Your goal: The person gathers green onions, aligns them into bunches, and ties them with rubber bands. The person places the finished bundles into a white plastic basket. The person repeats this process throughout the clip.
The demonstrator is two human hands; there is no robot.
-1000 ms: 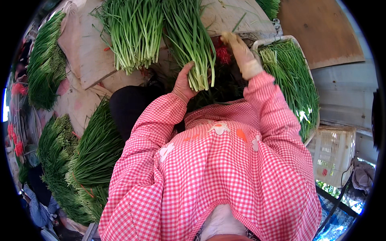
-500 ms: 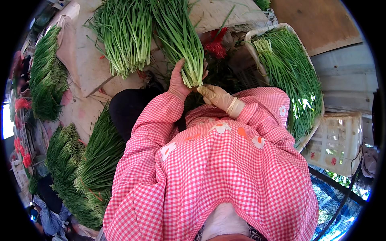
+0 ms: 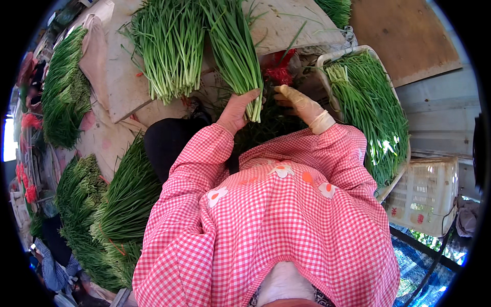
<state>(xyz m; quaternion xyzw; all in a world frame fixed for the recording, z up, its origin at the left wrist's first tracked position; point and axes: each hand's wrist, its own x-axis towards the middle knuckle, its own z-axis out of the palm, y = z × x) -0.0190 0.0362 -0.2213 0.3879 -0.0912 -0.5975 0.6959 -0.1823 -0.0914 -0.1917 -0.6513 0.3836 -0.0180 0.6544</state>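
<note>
My bare left hand (image 3: 237,112) is closed around a bunch of green chives (image 3: 236,56), just above the pale cut ends. The leaves reach up over the edge of a board, and the stalk ends point toward my lap. To the right of those stalks, a little apart from them, is my right hand (image 3: 303,105) in a thin pale glove. Its fingers are parted and nothing shows between them. A wider pile of chives (image 3: 171,56) lies on the board (image 3: 125,94) left of the held bunch.
At the right stands a white basket (image 3: 328,57) full of chives, with a pale slatted crate (image 3: 427,192) beside it. Red plastic string (image 3: 279,74) hangs beyond my right hand. More chives (image 3: 128,199) lie on the left. Dark clippings (image 3: 266,134) sit below my hands.
My right hand has moved away from the stalk ends, rightward and up, and its fingers have opened. My left hand keeps its hold and now wraps the stalks more from the side.
</note>
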